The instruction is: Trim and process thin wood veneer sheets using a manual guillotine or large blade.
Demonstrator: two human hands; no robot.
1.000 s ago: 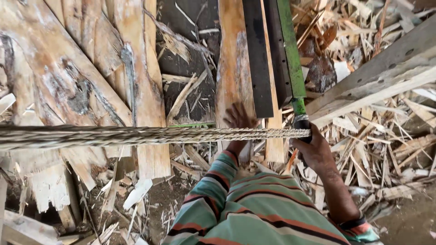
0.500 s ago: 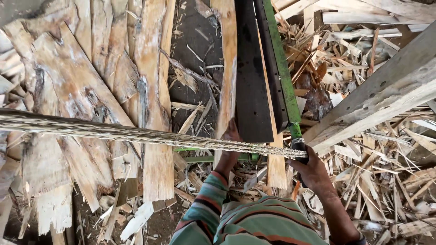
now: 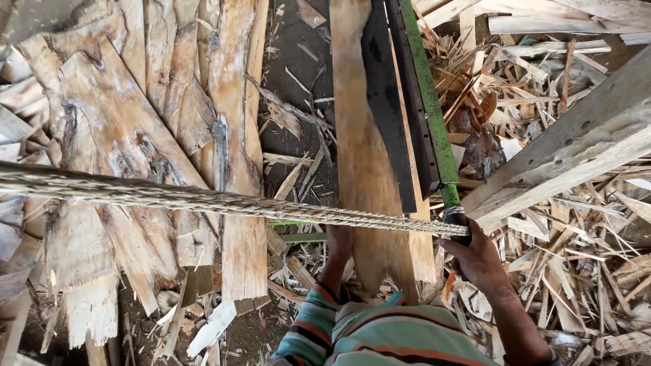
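The right hand was curled tight around the dark grip of a green-handled tool, fingers wrapped closed so that only the knuckles and back of the hand showed. The tool ran up and away from the grip, its green bar edged by a long black blade-like strip lying along a pale wooden plank. The left hand reached forward onto the near end of that same plank; a thick twisted rope crossed in front of it, so whether its fingers were spread or pressed together could not be told. The rope stretched from the left edge across to the right hand, ending just at the tool's grip. No packages, labels or signs were to be seen. To the left lay a heap of rough bark slabs; to the right, a grey timber beam slanted above a litter of wood splinters and offcuts. A striped sleeve filled the bottom edge.
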